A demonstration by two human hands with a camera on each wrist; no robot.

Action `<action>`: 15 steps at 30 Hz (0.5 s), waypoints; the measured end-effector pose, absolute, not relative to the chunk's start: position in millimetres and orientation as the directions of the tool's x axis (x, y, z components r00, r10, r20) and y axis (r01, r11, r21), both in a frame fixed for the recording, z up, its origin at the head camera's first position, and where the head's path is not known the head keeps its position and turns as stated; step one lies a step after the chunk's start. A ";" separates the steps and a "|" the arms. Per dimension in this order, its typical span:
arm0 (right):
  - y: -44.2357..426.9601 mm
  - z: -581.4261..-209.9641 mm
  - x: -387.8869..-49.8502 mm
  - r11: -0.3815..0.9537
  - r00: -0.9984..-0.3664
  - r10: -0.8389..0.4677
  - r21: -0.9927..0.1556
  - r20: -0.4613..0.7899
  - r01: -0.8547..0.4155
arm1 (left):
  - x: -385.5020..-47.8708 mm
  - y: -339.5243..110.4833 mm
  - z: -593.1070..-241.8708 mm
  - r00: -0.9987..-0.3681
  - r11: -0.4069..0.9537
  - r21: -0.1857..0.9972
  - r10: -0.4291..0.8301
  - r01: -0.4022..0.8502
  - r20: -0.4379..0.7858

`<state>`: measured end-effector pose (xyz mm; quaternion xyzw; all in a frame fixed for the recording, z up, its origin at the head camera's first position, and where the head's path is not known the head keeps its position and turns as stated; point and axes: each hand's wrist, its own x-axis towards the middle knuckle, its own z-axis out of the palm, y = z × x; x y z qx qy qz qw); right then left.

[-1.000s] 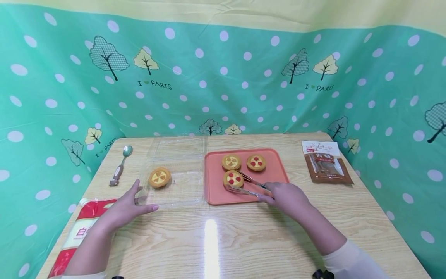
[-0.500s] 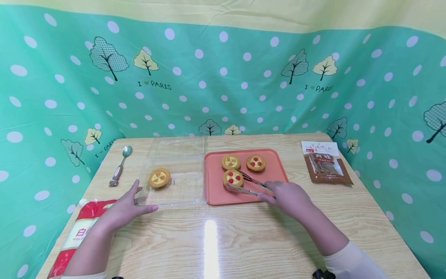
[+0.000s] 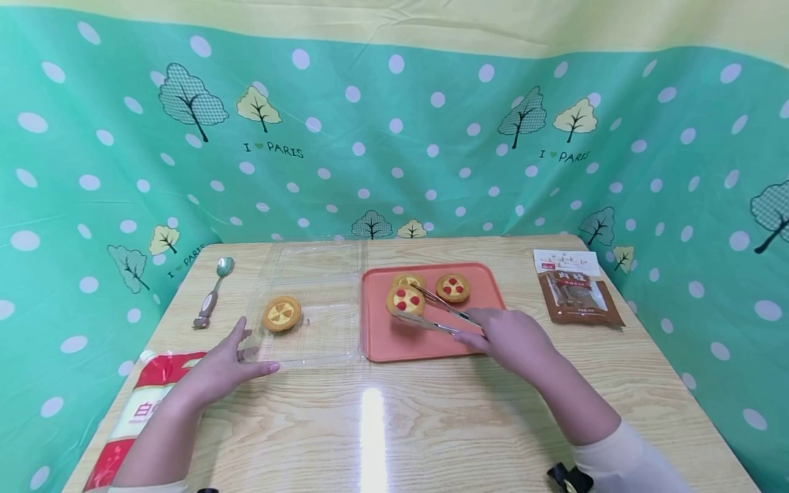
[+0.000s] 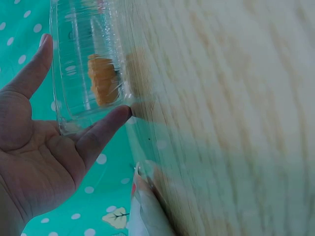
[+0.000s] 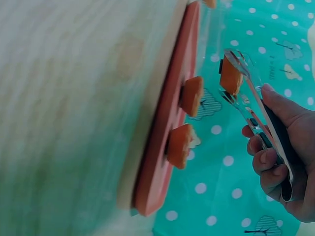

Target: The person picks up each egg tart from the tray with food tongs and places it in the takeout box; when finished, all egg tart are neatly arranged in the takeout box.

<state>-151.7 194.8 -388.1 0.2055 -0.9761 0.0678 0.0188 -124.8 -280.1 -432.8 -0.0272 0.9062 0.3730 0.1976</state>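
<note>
My right hand (image 3: 514, 342) grips metal tongs (image 3: 440, 326), whose tips pinch a tart with red berry dots (image 3: 406, 301). In the right wrist view this pinched tart (image 5: 231, 74) hangs above the pink tray (image 3: 431, 346), apart from it. Two tarts rest on the tray: a berry-dotted one (image 3: 453, 288) and a yellow one (image 3: 408, 281), partly hidden behind the lifted tart. My left hand (image 3: 224, 370) spreads its thumb and fingers at the left side of a clear plastic box (image 3: 333, 329), seeming to touch its edge. Inside lies a tart with orange wedges (image 3: 281, 314).
The box's clear lid (image 3: 317, 261) lies opened toward the back. A spoon (image 3: 212, 294) is at the back left, and a red and white pouch (image 3: 142, 411) lies under my left forearm. A brown packet (image 3: 579, 294) lies at the right.
The berry-dotted tart in the tongs has risen off the tray and shifted slightly up and left in the head view. My left hand has stayed still.
</note>
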 end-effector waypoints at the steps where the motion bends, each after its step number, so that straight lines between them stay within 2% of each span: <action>1: 193.5 -386.4 -152.1 0.903 -0.912 -0.403 -0.126 0.074 -0.410 | -124.7 -280.1 -432.8 -0.920 0.719 0.666 0.099 -0.197 -0.378; 15: 163.2 -366.8 -154.4 0.859 -0.865 -0.485 -0.117 0.127 -0.499 | -124.8 -281.1 -433.8 -0.917 0.732 0.650 0.088 -0.204 -0.388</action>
